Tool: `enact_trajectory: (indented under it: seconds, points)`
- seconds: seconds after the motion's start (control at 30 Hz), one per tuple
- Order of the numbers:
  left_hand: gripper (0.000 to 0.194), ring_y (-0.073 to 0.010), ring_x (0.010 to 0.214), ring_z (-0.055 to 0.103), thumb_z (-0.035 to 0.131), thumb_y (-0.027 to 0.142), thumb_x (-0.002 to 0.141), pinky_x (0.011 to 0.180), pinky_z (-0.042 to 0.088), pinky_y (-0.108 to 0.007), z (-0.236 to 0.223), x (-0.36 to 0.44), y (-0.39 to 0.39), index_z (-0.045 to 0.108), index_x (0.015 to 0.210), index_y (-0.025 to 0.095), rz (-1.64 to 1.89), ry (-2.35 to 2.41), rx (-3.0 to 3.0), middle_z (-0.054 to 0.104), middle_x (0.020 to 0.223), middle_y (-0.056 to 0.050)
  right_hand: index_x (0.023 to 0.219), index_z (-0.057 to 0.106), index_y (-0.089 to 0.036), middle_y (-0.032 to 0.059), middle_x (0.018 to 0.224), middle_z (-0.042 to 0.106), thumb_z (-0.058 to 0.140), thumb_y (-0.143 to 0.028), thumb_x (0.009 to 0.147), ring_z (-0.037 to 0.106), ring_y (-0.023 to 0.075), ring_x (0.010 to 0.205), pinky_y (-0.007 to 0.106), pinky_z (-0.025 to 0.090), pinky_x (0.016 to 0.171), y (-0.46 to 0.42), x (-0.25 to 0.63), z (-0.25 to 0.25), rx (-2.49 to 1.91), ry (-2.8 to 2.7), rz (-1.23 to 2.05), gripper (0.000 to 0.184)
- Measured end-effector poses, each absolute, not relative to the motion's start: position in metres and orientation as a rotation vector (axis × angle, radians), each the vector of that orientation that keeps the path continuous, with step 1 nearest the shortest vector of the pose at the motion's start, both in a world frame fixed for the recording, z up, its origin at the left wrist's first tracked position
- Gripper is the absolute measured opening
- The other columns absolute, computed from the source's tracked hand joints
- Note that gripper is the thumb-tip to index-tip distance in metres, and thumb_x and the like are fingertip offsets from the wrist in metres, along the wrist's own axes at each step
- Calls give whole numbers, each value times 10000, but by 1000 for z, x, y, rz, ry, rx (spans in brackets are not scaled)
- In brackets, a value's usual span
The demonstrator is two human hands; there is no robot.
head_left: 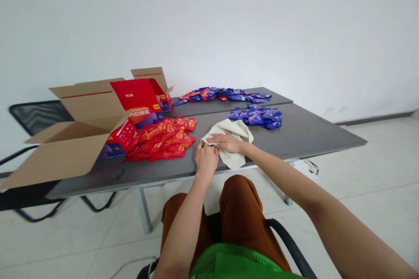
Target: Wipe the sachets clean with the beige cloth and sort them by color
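A cream cloth (240, 130) lies spread and rumpled near the front edge of the table, one corner hanging toward the edge. I cannot tell whether it is a plain cloth or a flat cloth bag. My left hand (207, 157) is closed at the cloth's left corner, fingers curled and their tips partly hidden. Across the middle of the cloth rests my right hand (226, 141), fingers stretched out flat and pointing left. Left of my hands is a heap of red sachets (163, 139). Blue-purple sachets (257, 116) are piled just behind the cloth.
On the grey table (310, 133), a long row of mixed blue and red sachets (222, 93) lies at the back. An open cardboard carton (88, 109) with raised flaps, a red printed box (139, 100) and another carton (153, 76) stand left. A black mesh chair (39, 117) is beyond them.
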State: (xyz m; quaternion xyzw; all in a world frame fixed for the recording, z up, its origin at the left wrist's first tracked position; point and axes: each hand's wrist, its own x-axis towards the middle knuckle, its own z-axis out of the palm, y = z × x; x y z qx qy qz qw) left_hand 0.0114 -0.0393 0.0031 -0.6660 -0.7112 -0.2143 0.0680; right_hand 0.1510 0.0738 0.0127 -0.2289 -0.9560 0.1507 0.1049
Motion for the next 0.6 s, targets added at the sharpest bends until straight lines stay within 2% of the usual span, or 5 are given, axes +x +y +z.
enact_trajectory:
  seconds: [0.07,0.17,0.33,0.47,0.6]
  points:
    - [387,-271,1199,485,407,382,945,979,414,-384,3,11,-39,757,991,224,-654,-2140,-2008,653,1149,-128,1406,495,-294,-20,1484,443,294,-148,901,270,221,1440,565,39,1169,76,152,15,-641,-2819,522,562]
    - [364,-276,1215,482,430,379,937,979,418,-398,2,11,-38,743,1066,246,-653,-2147,-2010,617,1254,-129,1379,528,-285,-29,1483,443,259,-150,919,267,204,1441,531,112,1178,90,155,16,-696,-2802,518,550]
    - [386,-297,1238,481,426,376,941,980,420,-418,0,11,-36,700,1186,256,-669,-2138,-1999,555,1363,-151,1462,423,-230,-3,1519,387,314,-146,871,341,214,1408,481,224,1167,113,159,9,-1032,-2698,279,607]
    - [395,-291,1226,498,423,370,942,966,432,-405,0,10,-37,688,1211,252,-651,-2141,-2011,559,1365,-149,1473,410,-194,32,1506,409,366,-205,866,371,250,1389,486,244,1160,111,160,4,-1152,-2679,132,609]
    - [391,-286,1225,501,427,369,941,983,421,-403,3,11,-38,694,1200,249,-632,-2139,-2015,562,1365,-144,1499,359,-214,36,1532,361,399,-224,846,331,262,1411,515,214,1164,94,160,4,-1211,-2670,115,654]
